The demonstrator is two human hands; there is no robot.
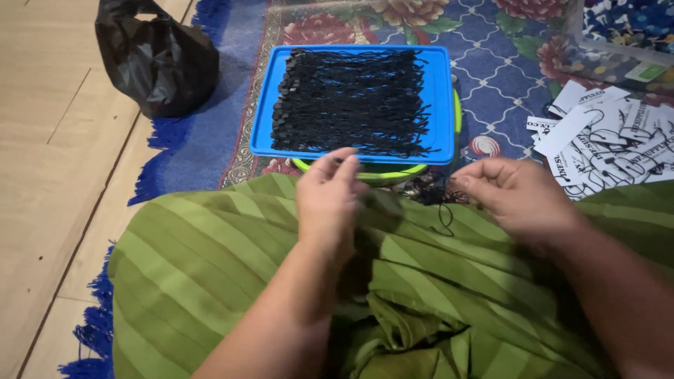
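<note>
Over the green striped cloth point(232, 267) on the lap, the left hand point(328, 200) and right hand point(516, 196) pinch a thin black cord point(444, 219) between them. The cord's long axis cannot be told; its loose loop hangs nearer the right hand. Just beyond, the blue tray point(442, 91) holds rows of black cords point(351, 98).

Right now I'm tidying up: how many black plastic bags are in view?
1: the black plastic bag sits on the wooden floor, left of the blue tray.

I observe both bare forearms extended forward and converging, my left hand point(328, 200) raised with its back to the camera and fingers pinched together at the tips, my right hand point(516, 193) lying lower, palm inward, fingers curled toward the left, hands apart.
</note>
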